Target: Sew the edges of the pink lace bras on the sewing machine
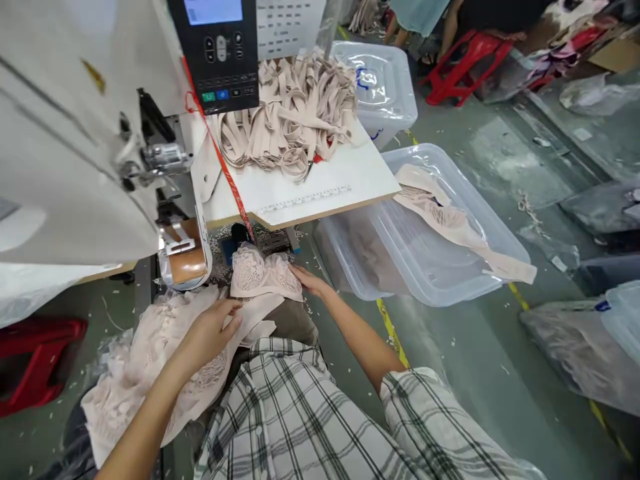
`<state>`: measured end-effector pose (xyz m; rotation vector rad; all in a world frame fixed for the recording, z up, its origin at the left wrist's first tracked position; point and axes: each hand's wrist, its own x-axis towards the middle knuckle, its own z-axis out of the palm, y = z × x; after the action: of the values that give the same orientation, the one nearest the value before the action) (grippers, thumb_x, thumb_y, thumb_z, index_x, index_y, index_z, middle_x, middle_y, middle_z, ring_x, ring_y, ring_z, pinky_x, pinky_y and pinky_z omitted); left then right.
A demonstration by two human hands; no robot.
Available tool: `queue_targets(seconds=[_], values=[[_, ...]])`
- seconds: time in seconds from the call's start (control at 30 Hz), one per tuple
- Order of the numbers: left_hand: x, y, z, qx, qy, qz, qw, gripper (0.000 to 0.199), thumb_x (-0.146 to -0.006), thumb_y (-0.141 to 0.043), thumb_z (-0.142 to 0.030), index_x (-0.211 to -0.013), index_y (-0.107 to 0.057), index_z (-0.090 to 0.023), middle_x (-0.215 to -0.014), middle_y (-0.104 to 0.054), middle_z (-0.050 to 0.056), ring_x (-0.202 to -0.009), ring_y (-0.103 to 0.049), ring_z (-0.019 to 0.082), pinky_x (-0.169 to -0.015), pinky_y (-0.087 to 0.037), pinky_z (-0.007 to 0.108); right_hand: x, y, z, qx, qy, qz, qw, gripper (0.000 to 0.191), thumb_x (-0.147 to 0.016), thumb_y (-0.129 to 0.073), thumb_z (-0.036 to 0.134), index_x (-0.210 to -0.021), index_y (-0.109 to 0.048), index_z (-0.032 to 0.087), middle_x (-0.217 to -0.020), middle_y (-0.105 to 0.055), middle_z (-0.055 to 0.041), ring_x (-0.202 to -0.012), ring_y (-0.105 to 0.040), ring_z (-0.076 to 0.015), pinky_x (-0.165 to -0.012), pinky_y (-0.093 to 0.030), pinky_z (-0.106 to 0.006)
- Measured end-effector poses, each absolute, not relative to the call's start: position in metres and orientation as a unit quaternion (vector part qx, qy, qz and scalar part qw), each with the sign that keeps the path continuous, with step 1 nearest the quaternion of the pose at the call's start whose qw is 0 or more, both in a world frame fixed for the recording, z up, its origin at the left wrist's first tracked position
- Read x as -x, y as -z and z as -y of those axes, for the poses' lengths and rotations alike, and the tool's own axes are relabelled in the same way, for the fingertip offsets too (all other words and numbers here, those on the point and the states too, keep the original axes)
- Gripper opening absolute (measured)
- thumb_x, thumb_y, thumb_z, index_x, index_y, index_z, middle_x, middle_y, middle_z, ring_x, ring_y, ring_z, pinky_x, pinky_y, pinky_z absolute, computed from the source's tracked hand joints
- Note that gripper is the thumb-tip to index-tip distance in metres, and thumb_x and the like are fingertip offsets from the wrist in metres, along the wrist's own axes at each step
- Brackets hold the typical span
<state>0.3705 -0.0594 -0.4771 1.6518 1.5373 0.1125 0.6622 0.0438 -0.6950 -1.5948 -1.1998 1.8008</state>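
A pale pink lace bra [267,275] lies over the lap, cups up, below the table's front edge. My left hand [213,330] rests on pink fabric just left of the bra, fingers bent and somewhat apart, with no clear grip on anything. At the bra's right side is my right hand [309,280], its fingers stretched out and touching the cup's edge; its thumb is hard to see. A large heap of pink lace pieces [145,363] covers the left of the lap.
A sewing machine [173,173] with a control panel [220,60] stands at upper left. Beige straps [295,113] lie piled on the white table [330,190]. An open plastic bin [430,280] at right has a bra [440,217] across it. Red stools and people are farther off.
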Motion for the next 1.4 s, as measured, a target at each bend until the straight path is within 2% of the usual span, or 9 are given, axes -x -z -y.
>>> queue_targets(seconds=[0.3,0.5,0.7,0.87,1.0,1.1,1.17,1.27,1.4], values=[[-0.393,0.507,0.006,-0.691,0.023,-0.591,0.416,0.039,-0.094,-0.042,-0.042,-0.119,-0.059,-0.017,-0.117,-0.064,0.012,-0.105,-0.063,0.026,-0.087,-0.050,0.038,-0.697,0.687,-0.034,0.547,-0.720,0.341,0.258,0.036,-0.084,-0.068,0.044,-0.108,-0.063,0.017,-0.106,-0.070,-0.0093,-0.092,-0.066,-0.0202,-0.083,-0.053,-0.034],[-0.396,0.516,0.003,-0.708,0.032,-0.564,0.424,0.038,-0.094,-0.043,-0.047,-0.117,-0.060,-0.021,-0.118,-0.064,0.009,-0.107,-0.062,0.026,-0.086,-0.050,0.036,-0.736,0.652,-0.014,0.516,-0.737,0.337,0.279,0.047,-0.067,-0.080,0.028,-0.109,-0.060,0.021,-0.106,-0.067,-0.0049,-0.092,-0.063,-0.0182,-0.079,-0.052,-0.029],[-0.405,0.507,0.003,-0.718,0.036,-0.549,0.426,0.036,-0.094,-0.043,-0.047,-0.116,-0.060,-0.023,-0.114,-0.067,0.007,-0.106,-0.063,0.025,-0.085,-0.050,0.035,-0.740,0.597,-0.004,0.482,-0.736,0.385,0.279,0.044,-0.082,-0.073,0.038,-0.121,-0.061,0.022,-0.112,-0.067,-0.0081,-0.097,-0.063,-0.0207,-0.084,-0.052,-0.033],[-0.419,0.493,0.005,-0.730,0.022,-0.541,0.417,0.034,-0.094,-0.043,-0.044,-0.113,-0.061,-0.022,-0.114,-0.067,0.007,-0.105,-0.064,0.025,-0.086,-0.051,0.034,-0.717,0.562,0.000,0.487,-0.702,0.430,0.290,0.038,-0.081,-0.074,0.042,-0.111,-0.066,0.020,-0.106,-0.069,-0.0071,-0.093,-0.064,-0.0199,-0.083,-0.051,-0.032],[-0.400,0.461,0.028,-0.733,-0.020,-0.566,0.376,0.035,-0.095,-0.043,-0.046,-0.117,-0.060,-0.024,-0.118,-0.066,0.007,-0.105,-0.064,0.025,-0.084,-0.053,0.035,-0.716,0.569,-0.007,0.552,-0.630,0.456,0.302,0.038,-0.082,-0.068,0.047,-0.110,-0.066,0.021,-0.102,-0.068,-0.0060,-0.088,-0.063,-0.0197,-0.079,-0.051,-0.031],[-0.352,0.431,0.071,-0.666,-0.093,-0.670,0.313,0.035,-0.094,-0.046,-0.050,-0.117,-0.060,-0.028,-0.120,-0.066,0.005,-0.104,-0.064,0.025,-0.067,-0.054,0.029,-0.730,0.593,-0.017,0.628,-0.550,0.459,0.304,0.046,-0.082,-0.058,0.052,-0.113,-0.061,0.018,-0.098,-0.067,-0.0090,-0.086,-0.063,-0.0232,-0.079,-0.051,-0.037],[-0.312,0.422,0.110,-0.584,-0.137,-0.761,0.245,0.035,-0.092,-0.046,-0.052,-0.114,-0.060,-0.029,-0.118,-0.066,0.004,-0.101,-0.064,0.024,-0.060,-0.051,0.027,-0.734,0.609,-0.029,0.666,-0.498,0.473,0.293,0.050,-0.080,-0.055,0.053,-0.113,-0.059,0.016,-0.100,-0.066,-0.0136,-0.092,-0.062,-0.0289,-0.086,-0.050,-0.047],[-0.258,0.433,0.173,-0.456,-0.121,-0.874,0.115,0.049,-0.088,-0.045,-0.058,-0.115,-0.059,-0.020,-0.114,-0.064,0.011,-0.095,-0.064,0.027,-0.070,-0.053,0.034,-0.712,0.624,-0.046,0.670,-0.432,0.531,0.286,0.057,-0.077,-0.058,0.051,-0.119,-0.055,0.012,-0.118,-0.059,-0.0229,-0.118,-0.050,-0.0403,-0.104,-0.032,-0.063],[-0.232,0.473,0.232,-0.372,0.001,-0.920,0.122,0.065,-0.080,-0.043,-0.065,-0.106,-0.060,-0.008,-0.102,-0.064,0.021,-0.101,-0.061,0.037,-0.090,-0.050,0.047,-0.629,0.604,-0.048,0.560,-0.429,0.647,0.290,0.049,-0.082,-0.057,0.044,-0.121,-0.056,0.016,-0.130,-0.053,-0.0210,-0.130,-0.041,-0.0376,-0.113,-0.026,-0.059]])
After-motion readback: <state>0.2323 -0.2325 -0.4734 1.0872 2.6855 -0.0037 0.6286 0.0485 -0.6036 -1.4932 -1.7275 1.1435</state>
